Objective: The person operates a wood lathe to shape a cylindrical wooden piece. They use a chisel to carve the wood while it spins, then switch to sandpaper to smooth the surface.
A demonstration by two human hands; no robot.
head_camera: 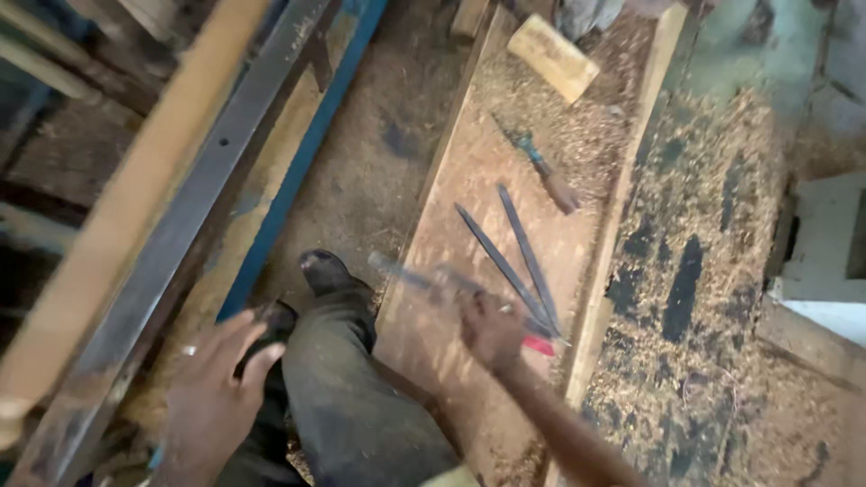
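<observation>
Dim, warm indoor light, brighter toward the upper right, deep shadow at the left edge, soft overall focus, right hand [490, 329] and the ruler-like strip [424, 278] it holds smeared by motion blur, perhaps slight edge stretching, no glare

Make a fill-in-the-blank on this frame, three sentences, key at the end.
1. The right hand holds a thin, motion-blurred ____ over the board.
2. Two dark metal blades lie on the board, meeting in a ____ shape.
3. The left hand has its fingers ____ and holds nothing.

Missing words: strip; V; spread
</observation>
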